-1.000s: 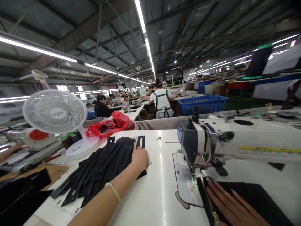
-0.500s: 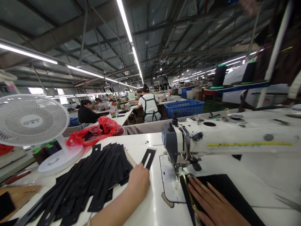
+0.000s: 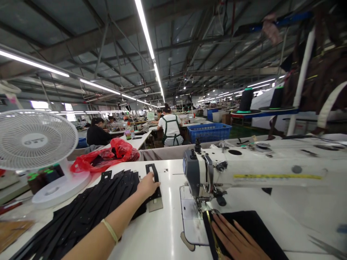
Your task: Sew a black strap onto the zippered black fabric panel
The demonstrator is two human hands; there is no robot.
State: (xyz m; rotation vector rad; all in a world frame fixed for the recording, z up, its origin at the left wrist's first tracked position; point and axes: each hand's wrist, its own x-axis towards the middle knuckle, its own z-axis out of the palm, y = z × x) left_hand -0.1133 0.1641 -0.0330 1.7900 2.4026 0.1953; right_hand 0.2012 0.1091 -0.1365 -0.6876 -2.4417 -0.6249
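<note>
Two bare hands work at a glossy white tabletop [image 3: 154, 238]; clock positions are taken from the centre of the view. At seven o'clock, the left hand [image 3: 148, 186] has its fingers closed on a flat black strip with a long slot cut through it [image 3: 155, 174]; the exact fingertip contact is hidden. Half a second ago this hand held a slotted strip clear of the pile, tilted towards the machine. Now hand and strip are farther left, beside the right edge of a fanned heap of matte black strips [image 3: 81, 213] at eight o'clock. A flat beige piece [image 3: 155, 205] now shows just below the hand, towards six o'clock, its upper edge under black material; whether that is the same strip is unclear.

Near five o'clock, the right hand [image 3: 235, 234] has not changed: palm down, fingers extended, flat on a black panel [image 3: 252, 222] edged with a shiny gold-coloured trim [image 3: 212, 228]. The panel's tip remains beside the metal needle area [image 3: 200, 207] of a white-and-grey sewing machine [image 3: 244, 162].

The change suggests that the left hand is doing the active handling while the right only steadies the panel; the held strip is well apart from the needle.
</note>
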